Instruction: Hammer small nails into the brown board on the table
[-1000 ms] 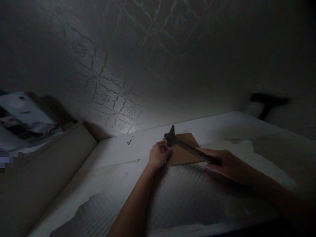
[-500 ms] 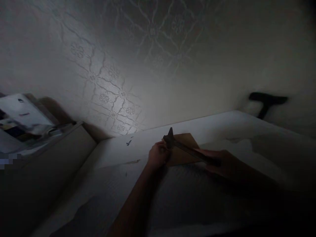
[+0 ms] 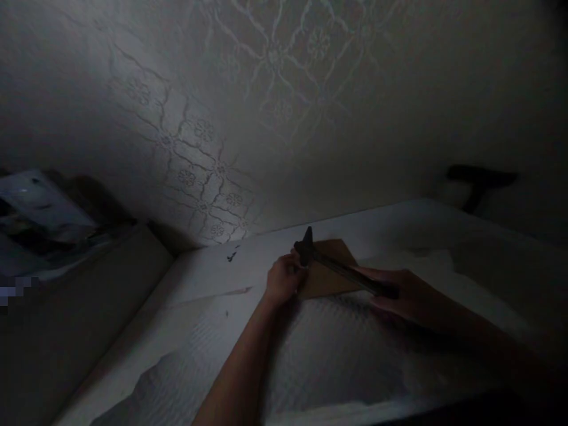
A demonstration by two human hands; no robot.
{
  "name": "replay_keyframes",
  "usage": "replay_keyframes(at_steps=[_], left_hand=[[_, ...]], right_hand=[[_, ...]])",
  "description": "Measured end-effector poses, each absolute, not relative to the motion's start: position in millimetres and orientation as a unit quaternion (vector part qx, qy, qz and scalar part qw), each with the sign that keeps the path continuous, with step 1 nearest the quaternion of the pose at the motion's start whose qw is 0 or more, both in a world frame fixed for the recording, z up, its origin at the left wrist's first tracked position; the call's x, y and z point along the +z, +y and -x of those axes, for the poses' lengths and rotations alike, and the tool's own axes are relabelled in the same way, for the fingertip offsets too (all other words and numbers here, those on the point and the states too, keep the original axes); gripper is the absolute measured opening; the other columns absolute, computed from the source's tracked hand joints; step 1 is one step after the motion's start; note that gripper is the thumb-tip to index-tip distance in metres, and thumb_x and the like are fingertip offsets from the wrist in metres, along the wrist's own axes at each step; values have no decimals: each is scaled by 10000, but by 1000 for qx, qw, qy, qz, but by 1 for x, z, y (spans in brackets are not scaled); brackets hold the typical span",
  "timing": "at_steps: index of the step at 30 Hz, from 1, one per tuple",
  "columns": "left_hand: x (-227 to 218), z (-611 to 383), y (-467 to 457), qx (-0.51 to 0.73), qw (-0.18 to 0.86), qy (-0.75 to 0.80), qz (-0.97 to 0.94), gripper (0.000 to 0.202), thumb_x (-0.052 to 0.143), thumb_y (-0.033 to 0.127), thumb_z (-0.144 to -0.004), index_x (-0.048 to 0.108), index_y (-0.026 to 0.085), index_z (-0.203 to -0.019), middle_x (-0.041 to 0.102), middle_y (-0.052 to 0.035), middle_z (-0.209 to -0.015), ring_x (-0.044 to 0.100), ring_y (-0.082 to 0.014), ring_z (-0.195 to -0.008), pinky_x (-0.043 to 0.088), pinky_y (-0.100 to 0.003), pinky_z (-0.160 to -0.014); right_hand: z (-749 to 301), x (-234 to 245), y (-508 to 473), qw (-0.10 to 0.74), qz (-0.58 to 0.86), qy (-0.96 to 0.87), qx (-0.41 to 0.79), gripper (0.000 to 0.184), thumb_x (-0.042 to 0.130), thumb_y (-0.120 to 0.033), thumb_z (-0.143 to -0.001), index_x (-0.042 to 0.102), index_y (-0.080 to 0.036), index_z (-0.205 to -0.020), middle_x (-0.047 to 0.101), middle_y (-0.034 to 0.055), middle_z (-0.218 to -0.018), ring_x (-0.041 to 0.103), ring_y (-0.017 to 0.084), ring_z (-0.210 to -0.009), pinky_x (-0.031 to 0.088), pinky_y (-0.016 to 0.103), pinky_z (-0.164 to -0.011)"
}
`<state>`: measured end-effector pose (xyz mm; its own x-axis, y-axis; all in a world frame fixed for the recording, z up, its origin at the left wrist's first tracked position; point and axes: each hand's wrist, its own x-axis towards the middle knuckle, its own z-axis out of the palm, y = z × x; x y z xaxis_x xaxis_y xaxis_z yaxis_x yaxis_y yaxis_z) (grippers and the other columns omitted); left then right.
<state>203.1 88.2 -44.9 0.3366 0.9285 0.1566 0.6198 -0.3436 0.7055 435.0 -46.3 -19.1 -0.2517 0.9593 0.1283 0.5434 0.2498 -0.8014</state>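
Observation:
The scene is dim. My right hand (image 3: pixel 402 296) is closed round the handle of a dark hammer (image 3: pixel 337 267), whose head sits up near my left hand. My left hand (image 3: pixel 284 279) is pinched at the left edge of a brown cardboard piece (image 3: pixel 331 278), just below the hammer head; what it pinches is too small to make out. The cardboard lies on a white textured panel (image 3: pixel 213 331) that runs along the wall.
A patterned wallpapered wall (image 3: pixel 208 171) rises right behind the panel. A dark T-shaped object (image 3: pixel 477 180) sits at the far right. To the left are a beige surface (image 3: pixel 89 307) and some papers or packaging (image 3: pixel 35 213). A few small dark bits (image 3: pixel 232 256) lie on the panel.
Both hands and the hammer stay nearly in place; the hammer head shifts only slightly. The light flickers, darker half a second ago.

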Motion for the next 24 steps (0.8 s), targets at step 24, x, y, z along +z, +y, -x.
replay_keyframes(at_steps=[24], left_hand=[[-38, -202, 82, 259, 241, 505, -788, 94, 649, 237, -754, 688, 192, -827, 569, -101, -1294, 535, -264, -1188, 392, -399, -1024]], right_hand=[[-439, -20, -56, 328, 541, -707, 316, 564, 534, -246, -819, 467, -268, -1378, 652, 19, -1211, 642, 244, -999, 488, 371, -887]])
